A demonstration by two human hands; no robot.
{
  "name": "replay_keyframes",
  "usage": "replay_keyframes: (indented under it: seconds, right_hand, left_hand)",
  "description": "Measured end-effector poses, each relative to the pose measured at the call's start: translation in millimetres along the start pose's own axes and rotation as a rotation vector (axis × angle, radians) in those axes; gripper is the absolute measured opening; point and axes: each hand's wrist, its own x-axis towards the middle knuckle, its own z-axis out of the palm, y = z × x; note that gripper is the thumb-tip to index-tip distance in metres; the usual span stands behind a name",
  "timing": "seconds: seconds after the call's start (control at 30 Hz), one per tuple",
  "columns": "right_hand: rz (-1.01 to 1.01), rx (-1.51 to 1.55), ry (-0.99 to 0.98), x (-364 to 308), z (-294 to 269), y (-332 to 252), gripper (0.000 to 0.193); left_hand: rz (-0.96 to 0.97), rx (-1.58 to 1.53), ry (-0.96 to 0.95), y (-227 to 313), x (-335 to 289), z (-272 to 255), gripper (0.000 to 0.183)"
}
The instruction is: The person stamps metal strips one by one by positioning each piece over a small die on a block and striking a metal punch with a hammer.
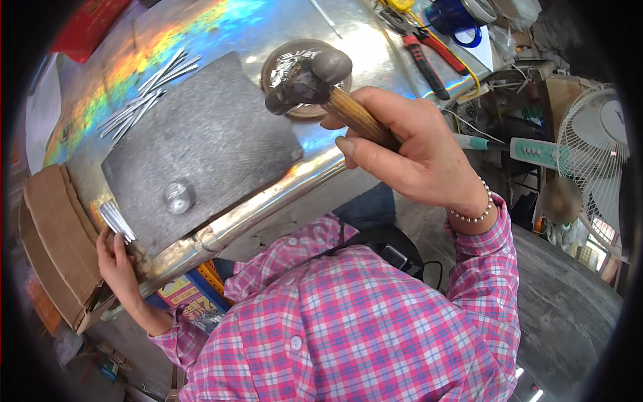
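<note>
My right hand (415,144) is raised over the bench's right part, gripping a ball-peen hammer (331,67) by its wooden handle. The dark steel head hangs above a round brown dish (299,57) holding small shiny pieces, partly hidden by it. At the lower left, my left hand (120,268) has its fingertips closed on the near end of a small bundle of thin silvery metal rods (117,222), at the edge of a grey metal plate (207,134). A clear, shiny rounded object (179,198) sits on the plate near this hand.
More loose metal rods (137,110) lie along the plate's far left edge. Pliers (435,50) with red and black grips and a blue mug (462,17) are at the far right. A cardboard box (57,234) stands left, a white fan (593,144) right.
</note>
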Motion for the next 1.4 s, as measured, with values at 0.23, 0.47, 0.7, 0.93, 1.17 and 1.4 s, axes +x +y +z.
replay_keyframes:
  seconds: [0.23, 0.47, 0.7, 0.93, 1.17, 1.4]
  right_hand:
    - [-0.150, -0.077, -0.028, 4.1, -6.7, -5.6, 0.011]
    - [-0.425, 0.131, -0.007, 40.7, 38.8, -14.4, 0.008]
    - [-0.407, 0.328, -0.077, 66.3, 88.1, -48.2, 0.019]
    - [-0.755, 0.299, 0.198, 99.4, 163.7, -112.6, 0.016]
    - [-0.978, 0.442, 0.040, 84.5, 194.7, -158.7, 0.022]
    - [-1.109, 0.657, -0.358, 62.5, 247.4, -166.1, 0.033]
  left_hand:
    - [0.258, 0.231, 0.223, 35.6, -14.4, -5.7, 0.032]
    - [0.358, -0.108, 0.147, 121.4, -58.5, 14.3, 0.028]
    - [0.542, -0.304, 0.095, 137.7, -75.4, 46.1, 0.027]
    - [0.035, -0.326, 0.158, 53.3, -4.7, 27.8, 0.021]
    - [0.288, -0.466, -0.044, 82.8, -41.0, 21.1, 0.021]
    - [0.346, -0.519, -0.182, 86.0, -44.7, 15.9, 0.025]
